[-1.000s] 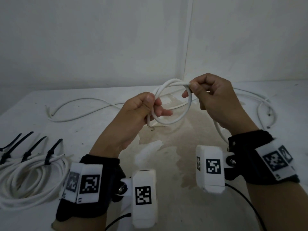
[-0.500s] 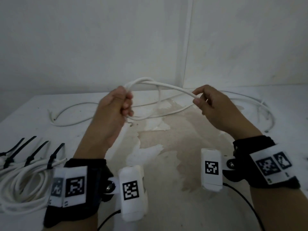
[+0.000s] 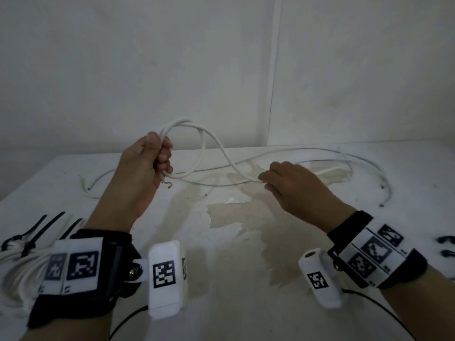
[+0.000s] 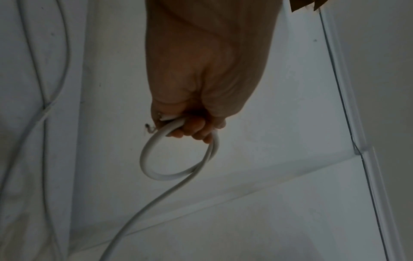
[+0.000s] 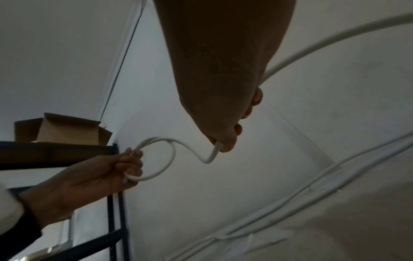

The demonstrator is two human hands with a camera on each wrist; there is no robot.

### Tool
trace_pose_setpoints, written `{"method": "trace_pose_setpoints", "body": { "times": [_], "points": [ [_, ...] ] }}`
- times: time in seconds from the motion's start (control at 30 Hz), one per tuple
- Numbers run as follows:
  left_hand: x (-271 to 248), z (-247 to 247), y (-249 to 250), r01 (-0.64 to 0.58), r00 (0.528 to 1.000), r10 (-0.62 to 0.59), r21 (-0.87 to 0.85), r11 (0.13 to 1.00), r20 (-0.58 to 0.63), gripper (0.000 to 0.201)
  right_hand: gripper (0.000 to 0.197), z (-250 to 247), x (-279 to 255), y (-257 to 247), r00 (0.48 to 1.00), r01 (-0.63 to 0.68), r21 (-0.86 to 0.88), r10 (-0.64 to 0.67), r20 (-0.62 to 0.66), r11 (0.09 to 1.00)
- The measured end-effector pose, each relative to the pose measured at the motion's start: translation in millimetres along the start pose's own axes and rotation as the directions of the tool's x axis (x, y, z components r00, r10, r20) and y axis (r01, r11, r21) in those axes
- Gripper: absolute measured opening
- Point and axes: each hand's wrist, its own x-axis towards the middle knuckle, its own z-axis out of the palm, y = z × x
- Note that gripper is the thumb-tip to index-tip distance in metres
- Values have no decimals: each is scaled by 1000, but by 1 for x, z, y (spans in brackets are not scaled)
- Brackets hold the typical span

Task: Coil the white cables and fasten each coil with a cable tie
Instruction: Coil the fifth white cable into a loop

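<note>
My left hand (image 3: pixel 157 156) grips a small coil of white cable (image 3: pixel 197 134) raised above the table; the loop (image 4: pixel 154 159) hangs from its curled fingers, and a bare wire end sticks out below the fist. The same cable runs down to my right hand (image 3: pixel 268 179), which pinches it low over the table; in the right wrist view the cable (image 5: pixel 212 155) leaves my fingertips and curves to the left hand (image 5: pixel 127 167). More loose white cable (image 3: pixel 357 161) trails across the back right of the table.
A finished bundle of white cable (image 3: pixel 17 269) with black cable ties (image 3: pixel 41 230) lies at the left edge. Loose black ties (image 3: pixel 446 244) lie at the far right. Another cable (image 3: pixel 98 180) lies at back left. The table (image 3: pixel 246 267) is stained. A shelf holds a cardboard box (image 5: pixel 62 130).
My hands have moved apart: the left carried the coil left and up, the right slid down along the cable toward the table. The loop has stretched wider.
</note>
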Motion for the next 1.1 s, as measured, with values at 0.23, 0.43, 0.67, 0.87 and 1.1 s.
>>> {"method": "trace_pose_setpoints", "body": {
  "times": [0.23, 0.43, 0.67, 0.87, 1.1],
  "points": [
    [-4, 16, 1, -14, 1000, 12, 115, 993, 18, 36, 23, -9, 9, -30, 989, 139, -28, -140, -39, 990],
    [-19, 40, -7, -30, 995, 0, 316, 948, 95, 37, 17, -16, 16, -54, 971, 221, 76, -212, -108, 972],
    [-46, 61, -22, 20, 980, -104, 435, 900, 169, 35, 6, -38, 18, -71, 979, 175, 323, -129, -160, 930],
    [-60, 65, -14, 22, 956, -149, 442, 897, 253, 38, 24, -50, 19, -60, 983, 44, 489, 49, -176, 871],
    [-61, 66, -2, 65, 952, -164, 353, 933, 259, 37, 16, -62, 25, -34, 982, 6, 582, 106, -157, 813]
  ]
}}
